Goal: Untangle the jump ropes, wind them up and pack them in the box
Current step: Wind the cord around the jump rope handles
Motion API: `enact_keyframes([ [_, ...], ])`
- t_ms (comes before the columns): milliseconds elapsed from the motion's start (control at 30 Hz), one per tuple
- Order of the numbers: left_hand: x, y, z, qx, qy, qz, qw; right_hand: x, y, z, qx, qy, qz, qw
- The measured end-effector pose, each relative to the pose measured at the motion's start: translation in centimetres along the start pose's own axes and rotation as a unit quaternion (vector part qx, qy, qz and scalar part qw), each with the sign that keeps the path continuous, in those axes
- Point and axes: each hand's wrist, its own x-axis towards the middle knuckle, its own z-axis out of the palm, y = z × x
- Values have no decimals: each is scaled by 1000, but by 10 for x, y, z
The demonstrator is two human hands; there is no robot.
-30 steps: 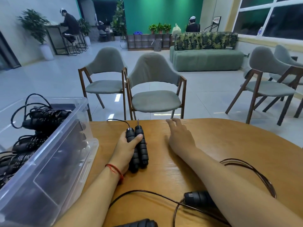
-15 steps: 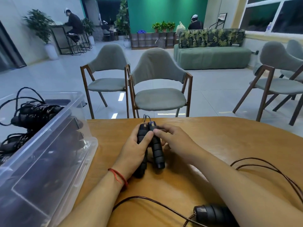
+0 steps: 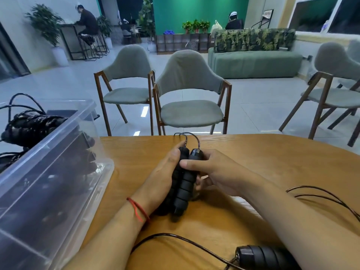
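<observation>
Paired handles held together near the table's far edge

Both jump-rope handles (image 3: 183, 180) lie clasped between left hand (image 3: 163, 178) and right hand (image 3: 218, 172); the loose cord (image 3: 321, 193) (trailing toward the right edge) could snag a second handle (image 3: 263, 256) during winding, well short of the box (image 3: 58, 152).

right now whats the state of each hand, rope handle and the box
left hand: gripping the paired black foam handles
right hand: gripping the same pair
third black handle: loose on wooden table
clear plastic box: open, wound ropes inside
</observation>
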Motion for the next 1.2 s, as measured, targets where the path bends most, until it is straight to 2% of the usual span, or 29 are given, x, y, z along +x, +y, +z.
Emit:
enact_keyframes([
  [100,1,3,1,3,-21,-4,1000,2,0,4,-20,39,-7,999],
  [233,0,-4,-2,117,-11,55,992,7,3,0,11,137,-49,989],
  [333,-1,-4,2,316,19,107,943,10,5,-4,40,192,-72,978],
  [400,0,-6,11,396,54,108,910,11,6,-3,35,211,-77,974],
  [500,0,-9,14,417,125,100,895,12,6,6,24,196,-76,977],
  [633,1,-11,8,488,145,92,856,8,6,9,-6,166,-70,984],
  [833,-1,-5,7,507,177,108,836,5,1,12,13,149,-63,987],
  [933,0,-7,4,520,196,89,827,5,2,15,-103,200,-57,973],
  [1000,1,-8,-1,544,218,86,806,6,1,12,-199,295,-87,930],
  [1067,3,-8,-6,567,231,97,785,4,-3,5,-249,353,-166,886],
  [1133,4,-8,-9,568,223,120,783,2,-5,-2,-304,307,-232,872],
  [1200,5,-10,-8,540,198,160,802,3,-3,-4,-334,229,-236,884],
])
